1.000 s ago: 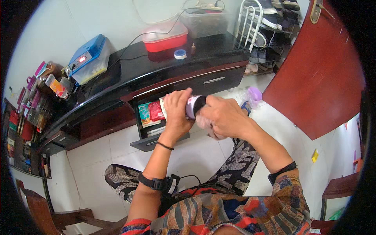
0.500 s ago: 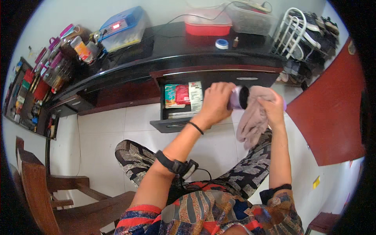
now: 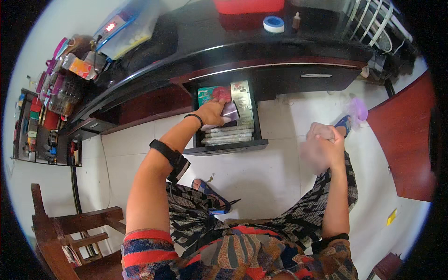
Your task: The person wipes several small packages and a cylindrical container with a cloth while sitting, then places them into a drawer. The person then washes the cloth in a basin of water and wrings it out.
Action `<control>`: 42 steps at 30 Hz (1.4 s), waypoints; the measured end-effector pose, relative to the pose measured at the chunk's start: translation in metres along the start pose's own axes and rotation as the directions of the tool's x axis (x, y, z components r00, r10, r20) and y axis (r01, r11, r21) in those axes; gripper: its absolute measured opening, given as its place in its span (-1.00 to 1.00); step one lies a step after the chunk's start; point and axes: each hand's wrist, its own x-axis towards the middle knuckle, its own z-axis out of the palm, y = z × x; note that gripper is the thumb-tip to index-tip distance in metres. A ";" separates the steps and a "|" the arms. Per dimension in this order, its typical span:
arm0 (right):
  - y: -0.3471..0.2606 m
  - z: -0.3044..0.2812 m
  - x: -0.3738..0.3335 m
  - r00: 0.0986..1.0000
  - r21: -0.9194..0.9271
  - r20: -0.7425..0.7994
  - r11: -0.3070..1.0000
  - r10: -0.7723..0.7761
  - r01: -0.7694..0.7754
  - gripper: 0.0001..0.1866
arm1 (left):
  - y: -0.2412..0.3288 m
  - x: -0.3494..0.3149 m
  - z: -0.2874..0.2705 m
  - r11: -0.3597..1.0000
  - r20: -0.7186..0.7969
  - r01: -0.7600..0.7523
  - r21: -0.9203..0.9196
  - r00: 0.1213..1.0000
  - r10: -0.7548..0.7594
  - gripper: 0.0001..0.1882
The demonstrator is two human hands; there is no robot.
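My left hand [image 3: 212, 112] reaches down into the pulled-out black drawer [image 3: 242, 148]. Its fingers are closed round a purple cylindrical container [image 3: 230, 112], partly covered by the hand. Beside the container lie a green packet [image 3: 205, 95], a red packet [image 3: 222, 93] and a long pale printed box [image 3: 241, 100]. Several flat, pale packs [image 3: 228, 134] are stacked along the drawer's front. Out over the floor on the right, my right hand [image 3: 332, 142] grips a bunched pinkish-beige cloth [image 3: 313, 153], blurred by motion.
A black counter [image 3: 186, 51] runs above the drawer, carrying a blue-and-white round tub [image 3: 273, 24], a small brown bottle [image 3: 296, 21] and a red container [image 3: 249, 6]. A purple-lidded clear container [image 3: 359, 109] stands near my right foot. A wooden chair [image 3: 88, 221] is at left, a red-brown door [image 3: 406, 144] at right.
My left hand has moved left and down into the drawer with the purple container, away from the cloth. The cloth, still in my right hand, is lower and more bunched. The view has shifted.
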 end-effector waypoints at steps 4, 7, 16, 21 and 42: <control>-0.009 0.000 -0.001 1.000 -0.091 0.016 0.996 -0.012 0.013 -0.71 | -0.001 0.026 0.039 0.967 0.043 0.101 0.232 0.993 -0.114 -0.27; -0.014 0.003 -0.002 0.999 -0.117 0.049 0.993 0.025 -0.019 -0.69 | -0.005 0.030 0.052 0.983 0.009 -0.035 0.180 0.999 0.034 -0.24; -0.012 0.005 -0.006 0.998 -0.248 0.037 0.968 0.046 -0.035 -0.67 | -0.021 0.008 0.062 0.979 0.204 -0.191 0.074 0.964 0.173 -0.16; -0.007 0.008 -0.006 0.998 -0.288 0.054 0.958 0.013 0.003 -0.66 | -0.037 0.005 0.062 0.981 0.398 -0.056 -0.185 0.908 0.127 -0.18; -0.012 0.004 -0.006 0.983 -0.418 0.179 0.908 0.036 0.043 -0.61 | -0.004 0.013 0.037 0.931 0.246 -0.016 0.365 0.966 -0.079 -0.25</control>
